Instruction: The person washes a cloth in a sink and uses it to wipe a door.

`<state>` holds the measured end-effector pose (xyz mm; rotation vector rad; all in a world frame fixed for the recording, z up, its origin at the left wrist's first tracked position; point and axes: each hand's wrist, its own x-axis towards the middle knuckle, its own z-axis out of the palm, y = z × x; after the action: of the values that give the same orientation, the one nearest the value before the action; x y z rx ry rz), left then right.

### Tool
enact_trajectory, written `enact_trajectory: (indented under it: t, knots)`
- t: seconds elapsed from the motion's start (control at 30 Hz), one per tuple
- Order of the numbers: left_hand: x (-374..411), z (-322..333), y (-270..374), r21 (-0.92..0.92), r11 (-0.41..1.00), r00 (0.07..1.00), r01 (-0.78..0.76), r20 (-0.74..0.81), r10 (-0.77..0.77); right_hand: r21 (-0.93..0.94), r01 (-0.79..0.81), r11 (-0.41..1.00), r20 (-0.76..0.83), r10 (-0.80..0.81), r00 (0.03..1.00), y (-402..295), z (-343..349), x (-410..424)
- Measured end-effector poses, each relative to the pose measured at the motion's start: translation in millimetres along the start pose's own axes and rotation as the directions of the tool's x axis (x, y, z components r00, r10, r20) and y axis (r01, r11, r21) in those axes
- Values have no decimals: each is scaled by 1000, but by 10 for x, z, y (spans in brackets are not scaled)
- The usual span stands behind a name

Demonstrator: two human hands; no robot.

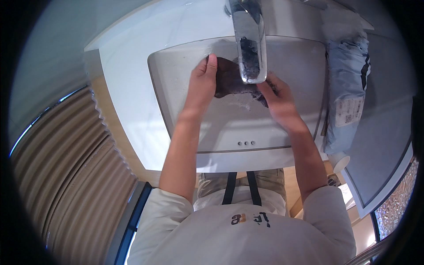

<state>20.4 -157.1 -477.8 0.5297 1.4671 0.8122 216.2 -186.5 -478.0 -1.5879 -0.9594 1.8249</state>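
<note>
A dark wet cloth is stretched between my two hands over a white basin, below the chrome faucet. My left hand grips its left end, thumb on top. At its right end, my right hand holds a bunched part, just beside the faucet's tip. The faucet hides some of the cloth and part of the right hand's fingertips. Water splashes show at the cloth's lower edge.
A grey-blue plastic package with a label bearing writing lies along the basin's right side. A white cup is near its lower end. Overflow holes mark the basin's near wall. A pleated beige curtain hangs at left.
</note>
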Motion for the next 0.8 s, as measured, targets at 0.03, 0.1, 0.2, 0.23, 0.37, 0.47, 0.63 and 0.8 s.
enact_trajectory:
  t: [0.03, 0.1, 0.2, 0.23, 0.37, 0.47, 0.63, 0.8]
  knots:
    - [7, 66, -49, -105, 994, 999, 35, -1, -35, 111, 40, 993, -75, -32, 997, -6, 48, 8]
    - [13, 269, -130, -345, 937, 997, 55, -39, -73, -136, 218, 966, -147, -237, 960, -97, 271, -65]
    - [-133, 570, -168, -495, 858, 969, 137, -114, -220, -521, 350, 779, -222, -519, 826, -189, 364, 226]
    - [-200, 688, -151, -407, 893, 957, 190, -127, -261, -642, 343, 685, -234, -602, 764, -201, 344, 308]
    - [-132, 845, -73, -706, 683, 942, 184, -73, -329, -417, 343, 842, -268, -475, 838, -197, 414, 263]
    - [-189, 704, 11, -798, 565, 964, 209, 72, -255, -697, 398, 596, -116, -642, 758, -217, 281, 447]
    - [-186, 732, -22, -43, 999, 988, 33, -151, -39, -596, 466, 654, -247, -701, 669, -306, 501, 185]
    - [-519, 652, 85, -507, 803, 923, 313, -36, -382, -438, 184, 880, -217, -302, 928, -164, -2, 632]
